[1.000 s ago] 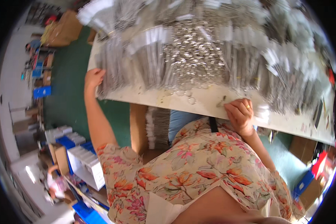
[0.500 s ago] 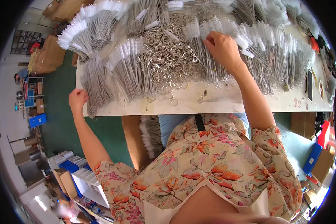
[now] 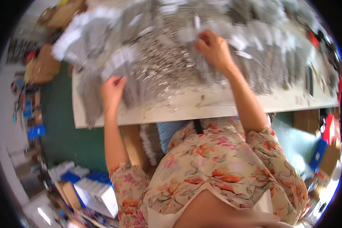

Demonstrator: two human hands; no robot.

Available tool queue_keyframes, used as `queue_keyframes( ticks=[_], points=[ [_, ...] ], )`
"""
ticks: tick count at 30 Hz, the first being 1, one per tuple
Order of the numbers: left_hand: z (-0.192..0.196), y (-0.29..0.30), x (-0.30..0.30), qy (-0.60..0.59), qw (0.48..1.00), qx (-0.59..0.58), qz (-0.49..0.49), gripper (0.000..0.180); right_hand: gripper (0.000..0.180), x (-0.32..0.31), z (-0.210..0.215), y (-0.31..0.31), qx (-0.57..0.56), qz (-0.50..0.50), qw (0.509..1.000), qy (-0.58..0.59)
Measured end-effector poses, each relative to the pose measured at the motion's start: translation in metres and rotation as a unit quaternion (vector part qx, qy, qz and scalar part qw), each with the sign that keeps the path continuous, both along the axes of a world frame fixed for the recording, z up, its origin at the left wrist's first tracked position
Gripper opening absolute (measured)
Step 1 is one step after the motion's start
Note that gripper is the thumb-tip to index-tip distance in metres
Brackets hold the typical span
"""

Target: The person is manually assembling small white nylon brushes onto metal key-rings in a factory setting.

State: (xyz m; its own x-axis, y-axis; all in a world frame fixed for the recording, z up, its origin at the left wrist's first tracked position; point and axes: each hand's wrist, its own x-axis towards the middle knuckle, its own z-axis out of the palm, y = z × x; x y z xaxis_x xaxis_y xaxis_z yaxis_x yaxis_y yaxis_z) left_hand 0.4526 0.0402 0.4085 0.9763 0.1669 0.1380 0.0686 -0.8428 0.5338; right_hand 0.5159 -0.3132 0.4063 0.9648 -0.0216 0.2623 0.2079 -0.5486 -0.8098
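Note:
My right hand (image 3: pixel 214 49) is over the far middle of the table, thumb and fingertips pinched together. A thin wire brush with a white bristle tip (image 3: pixel 197 21) stands up just past those fingertips and seems to be in their pinch. My left hand (image 3: pixel 113 91) hovers at the near edge of a bundle of wire brushes (image 3: pixel 132 91) on the left. Its fingers are drawn together; blur hides whether anything is in them. Between the hands lies a heap of metal split rings (image 3: pixel 165 57). The whole picture is smeared by motion.
More brush bundles (image 3: pixel 269 57) cover the right and far parts of the white table (image 3: pixel 178 113). A dark phone-like slab (image 3: pixel 310 81) lies at the right. Below the table is a cardboard box (image 3: pixel 135 146); white bins (image 3: pixel 97 193) stand at lower left.
My left hand has moved right, from the table's left corner to the brush bundle beside the rings. My right hand has shifted slightly left, and a bristle tip now shows beyond its fingers.

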Motion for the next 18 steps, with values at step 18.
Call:
queue_keyframes(
  ticks=[18],
  points=[
    [0.038,-0.017,-0.004,-0.192,0.974,-0.113,0.042,0.019,0.019,-0.070,0.033,-0.173,-0.284,-0.169,0.944,-0.005]
  ],
)
